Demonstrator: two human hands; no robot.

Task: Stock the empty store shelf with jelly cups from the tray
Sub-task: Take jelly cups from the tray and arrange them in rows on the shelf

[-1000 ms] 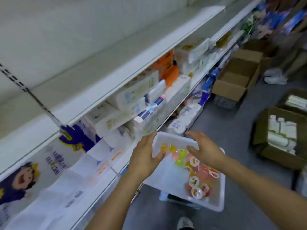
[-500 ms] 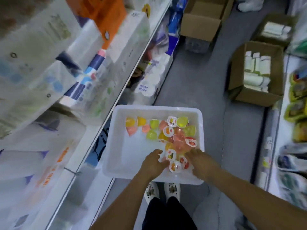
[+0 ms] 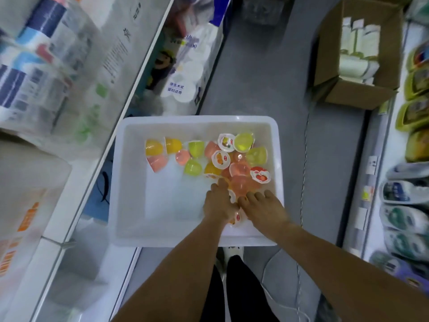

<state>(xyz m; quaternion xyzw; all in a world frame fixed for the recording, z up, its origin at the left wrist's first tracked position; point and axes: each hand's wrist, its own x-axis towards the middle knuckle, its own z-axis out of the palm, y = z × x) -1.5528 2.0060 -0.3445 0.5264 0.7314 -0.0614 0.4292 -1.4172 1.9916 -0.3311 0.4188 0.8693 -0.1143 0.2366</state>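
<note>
A white plastic tray [image 3: 130, 182] sits below me in the aisle. It holds several jelly cups [image 3: 242, 141] in yellow, green, pink and orange, some with white fruit-print lids, bunched in its far right half. Both hands are inside the tray at its near right corner. My left hand [image 3: 219, 203] curls palm down over cups, thumb pointing away. My right hand [image 3: 263, 210] lies next to it, fingers bent onto the pink cups [image 3: 240, 184]. A lidded cup [image 3: 237, 219] shows between and under the hands. The empty shelf is out of view.
Stocked shelves of tissue and paper packs [image 3: 46, 73] run along the left, touching the tray's left side. An open cardboard box [image 3: 357, 54] of white bottles stands on the grey floor at the far right. Another shelf with packaged goods [image 3: 408, 219] lines the right edge.
My view dropped from the upper shelves to the tray. Both hands went from the tray's far rim to the cups at its near right corner and have closed further over them.
</note>
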